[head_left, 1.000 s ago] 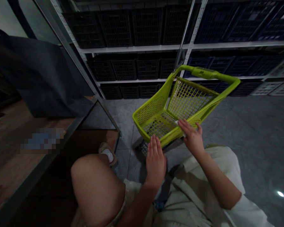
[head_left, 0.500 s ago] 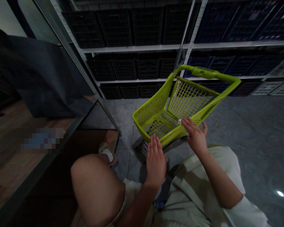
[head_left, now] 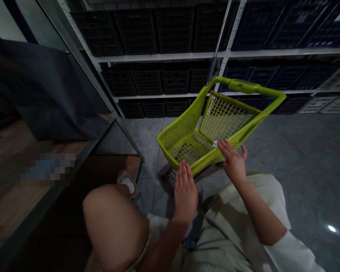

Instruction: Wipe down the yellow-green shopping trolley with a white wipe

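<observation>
A small lime-green plastic shopping cart (head_left: 206,132) with a mesh basket stands on the floor in front of me. My right hand (head_left: 232,160) presses a small white cloth (head_left: 218,144) against the basket's near rim. My left hand (head_left: 185,192) is held flat with its fingers apart, its fingertips at or very near the cart's lower front edge. It holds nothing. The cart's green handle bar (head_left: 243,87) is at the far side, and its wheels are mostly hidden beneath the basket.
Metal shelving (head_left: 158,56) holds rows of dark plastic crates (head_left: 175,81) behind the cart. A dark fabric bag (head_left: 42,90) hangs at the left above a wooden shelf (head_left: 22,162). My knee (head_left: 115,226) is at the lower left, above a grey tiled floor (head_left: 300,170).
My right hand has shifted slightly rightward along the rim with the cloth. The left hand and the cart stay almost where they were.
</observation>
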Demonstrator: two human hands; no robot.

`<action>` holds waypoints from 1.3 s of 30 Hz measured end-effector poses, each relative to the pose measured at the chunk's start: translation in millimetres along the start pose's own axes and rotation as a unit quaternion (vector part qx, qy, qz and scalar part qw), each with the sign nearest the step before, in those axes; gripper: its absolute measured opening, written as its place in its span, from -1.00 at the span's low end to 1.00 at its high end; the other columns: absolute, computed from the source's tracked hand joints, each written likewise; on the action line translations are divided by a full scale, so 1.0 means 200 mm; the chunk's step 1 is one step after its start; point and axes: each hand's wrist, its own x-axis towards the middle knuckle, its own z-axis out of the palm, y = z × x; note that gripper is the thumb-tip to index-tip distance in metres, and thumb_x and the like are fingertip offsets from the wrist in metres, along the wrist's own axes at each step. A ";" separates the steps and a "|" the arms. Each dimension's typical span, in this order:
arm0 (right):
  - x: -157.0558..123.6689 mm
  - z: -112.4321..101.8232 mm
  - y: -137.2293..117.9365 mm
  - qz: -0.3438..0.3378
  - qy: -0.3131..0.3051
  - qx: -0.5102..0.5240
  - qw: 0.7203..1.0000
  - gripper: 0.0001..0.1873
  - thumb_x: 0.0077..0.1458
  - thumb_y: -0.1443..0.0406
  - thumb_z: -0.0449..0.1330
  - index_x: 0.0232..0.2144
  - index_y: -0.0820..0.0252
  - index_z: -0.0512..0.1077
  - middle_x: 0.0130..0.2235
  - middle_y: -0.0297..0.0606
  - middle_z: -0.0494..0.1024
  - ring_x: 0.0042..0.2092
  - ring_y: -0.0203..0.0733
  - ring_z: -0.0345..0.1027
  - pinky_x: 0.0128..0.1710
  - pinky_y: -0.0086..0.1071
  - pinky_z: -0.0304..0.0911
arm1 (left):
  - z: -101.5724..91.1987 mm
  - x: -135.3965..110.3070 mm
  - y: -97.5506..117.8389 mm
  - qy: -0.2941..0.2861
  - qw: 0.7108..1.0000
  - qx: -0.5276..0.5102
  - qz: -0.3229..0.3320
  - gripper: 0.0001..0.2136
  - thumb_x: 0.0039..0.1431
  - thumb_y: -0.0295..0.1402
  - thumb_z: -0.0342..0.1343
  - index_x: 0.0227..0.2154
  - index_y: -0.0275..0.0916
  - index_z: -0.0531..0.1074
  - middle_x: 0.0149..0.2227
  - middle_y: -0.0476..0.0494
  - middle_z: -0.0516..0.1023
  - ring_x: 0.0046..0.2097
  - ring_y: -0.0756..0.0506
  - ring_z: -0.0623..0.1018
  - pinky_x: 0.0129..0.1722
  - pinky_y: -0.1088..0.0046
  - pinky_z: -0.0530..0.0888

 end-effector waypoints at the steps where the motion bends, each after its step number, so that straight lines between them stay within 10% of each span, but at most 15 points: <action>1: -0.01 0.01 -0.02 0.013 0.003 -0.002 1.000 -0.11 -0.17 0.58 0.00 0.26 0.08 0.22 0.26 -0.15 0.36 0.30 -0.03 0.19 0.32 0.13 -0.31 | 0.00 0.00 0.00 -0.001 1.000 0.000 0.001 -0.34 0.22 -0.45 0.05 0.32 -0.62 -0.01 0.39 -0.53 0.00 0.41 -0.31 0.07 0.34 0.14 0.23; 8: -0.17 0.02 -0.32 -0.207 -0.086 0.066 0.972 -0.10 -0.11 0.61 -0.05 0.32 0.10 0.12 0.30 -0.18 0.31 0.34 -0.21 0.12 0.35 -0.06 -0.26 | 0.02 -0.01 -0.01 0.005 1.000 0.009 0.001 -0.36 0.22 -0.48 0.02 0.32 -0.60 0.00 0.39 -0.52 0.02 0.42 -0.30 0.04 0.35 0.13 0.20; 15: -0.01 0.00 -0.04 0.019 -0.002 -0.011 1.000 -0.13 -0.16 0.58 -0.01 0.25 0.10 0.23 0.26 -0.15 0.36 0.30 -0.04 0.20 0.31 0.14 -0.25 | 0.01 0.00 0.00 0.006 1.000 -0.013 -0.002 -0.34 0.22 -0.46 0.03 0.33 -0.58 -0.02 0.39 -0.52 0.02 0.43 -0.28 0.01 0.34 0.13 0.23; 22: -0.16 0.05 -0.29 -0.209 -0.079 0.060 0.973 -0.14 -0.07 0.60 -0.07 0.31 0.10 0.15 0.29 -0.18 0.33 0.34 -0.21 0.11 0.34 -0.05 -0.24 | 0.02 -0.01 -0.01 0.013 1.000 -0.011 0.003 -0.36 0.23 -0.48 0.00 0.33 -0.58 -0.01 0.39 -0.52 0.03 0.42 -0.28 0.02 0.33 0.10 0.23; 29: 0.00 0.03 -0.01 0.008 0.006 0.006 1.000 -0.14 -0.15 0.58 -0.02 0.25 0.12 0.23 0.27 -0.13 0.35 0.31 -0.03 0.18 0.31 0.14 -0.25 | 0.02 -0.01 0.00 0.019 1.000 -0.020 0.001 -0.33 0.22 -0.47 0.01 0.35 -0.58 -0.08 0.38 -0.55 0.03 0.42 -0.30 0.04 0.32 0.10 0.26; 35: -0.18 0.06 -0.31 -0.200 -0.077 0.067 0.974 -0.09 -0.14 0.61 -0.06 0.31 0.17 0.13 0.31 -0.15 0.28 0.37 -0.21 0.03 0.33 -0.09 -0.17 | 0.03 -0.01 -0.01 0.030 0.999 -0.023 0.001 -0.33 0.22 -0.51 -0.02 0.36 -0.53 -0.10 0.38 -0.54 0.06 0.42 -0.28 0.03 0.33 0.08 0.24; 39: -0.10 0.03 -0.13 -0.165 -0.065 0.045 0.983 -0.07 -0.16 0.61 -0.06 0.31 0.10 0.13 0.30 -0.17 0.32 0.35 -0.16 0.09 0.35 0.06 -0.33 | 0.02 0.00 -0.01 0.015 0.999 -0.029 -0.004 -0.32 0.21 -0.50 -0.01 0.36 -0.53 -0.10 0.39 -0.53 0.03 0.42 -0.28 0.02 0.33 0.10 0.23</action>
